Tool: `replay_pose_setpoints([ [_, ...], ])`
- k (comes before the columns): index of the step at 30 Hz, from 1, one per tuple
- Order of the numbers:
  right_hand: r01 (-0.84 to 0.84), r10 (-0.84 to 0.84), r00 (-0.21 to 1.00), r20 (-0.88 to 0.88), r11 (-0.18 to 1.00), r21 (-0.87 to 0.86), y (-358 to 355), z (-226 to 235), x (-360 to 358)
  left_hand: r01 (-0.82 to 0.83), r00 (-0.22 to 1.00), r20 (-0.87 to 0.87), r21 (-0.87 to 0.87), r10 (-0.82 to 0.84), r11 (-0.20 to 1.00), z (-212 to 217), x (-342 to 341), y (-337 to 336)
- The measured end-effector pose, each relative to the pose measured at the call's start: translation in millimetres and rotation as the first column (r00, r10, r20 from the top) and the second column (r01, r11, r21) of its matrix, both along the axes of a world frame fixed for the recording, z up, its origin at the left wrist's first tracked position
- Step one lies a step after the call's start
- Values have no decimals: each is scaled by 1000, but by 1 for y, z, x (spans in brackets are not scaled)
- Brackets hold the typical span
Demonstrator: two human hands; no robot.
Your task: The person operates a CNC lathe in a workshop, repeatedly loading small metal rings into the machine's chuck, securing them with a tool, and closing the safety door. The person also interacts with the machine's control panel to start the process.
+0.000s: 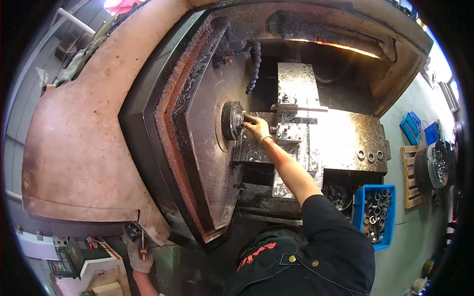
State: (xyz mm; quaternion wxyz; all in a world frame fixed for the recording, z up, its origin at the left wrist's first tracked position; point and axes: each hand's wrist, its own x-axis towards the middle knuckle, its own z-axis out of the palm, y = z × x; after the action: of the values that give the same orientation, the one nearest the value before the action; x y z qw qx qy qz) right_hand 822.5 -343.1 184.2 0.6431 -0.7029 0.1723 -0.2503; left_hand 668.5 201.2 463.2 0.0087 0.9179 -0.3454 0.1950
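Observation:
My right hand (257, 130), in a pale glove, reaches forward to the lathe chuck (229, 121). Its fingers are closed at the metal ring (240, 120) at the chuck's face; the fingertips are partly hidden. Just right of this hand stands the tool post (290, 131) with its clamped cutting tools. At the lower left, my left hand (139, 256) wears a greyish glove and is close to the lower corner of the machine's cover. A small orange and dark piece with a thin metal stem shows against it, too small to name.
Several metal rings (370, 156) lie on the flat machine bed at right. A blue crate (392, 217) of rings stands beside my right arm. Farther right are a wooden pallet (411, 190) and a round drum of parts (427, 167). A segmented coolant hose (256, 66) hangs above the chuck.

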Motion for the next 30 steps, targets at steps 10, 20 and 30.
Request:
replay_pose_setpoints([
  [10, 31, -41, 989, -143, 997, -74, 15, 15, -8, -117, 989, -129, -362, 75, 925, -66, 1, 60],
  [20, -232, 293, 948, -123, 902, 365, 113, 50, -118, -368, 883, -448, -469, 143, 803, -70, 10, 57],
  [30, -745, 800, 572, -181, 599, 294, 250, 122, -276, -270, 956, -240, -506, 167, 819, -67, -2, 0],
])
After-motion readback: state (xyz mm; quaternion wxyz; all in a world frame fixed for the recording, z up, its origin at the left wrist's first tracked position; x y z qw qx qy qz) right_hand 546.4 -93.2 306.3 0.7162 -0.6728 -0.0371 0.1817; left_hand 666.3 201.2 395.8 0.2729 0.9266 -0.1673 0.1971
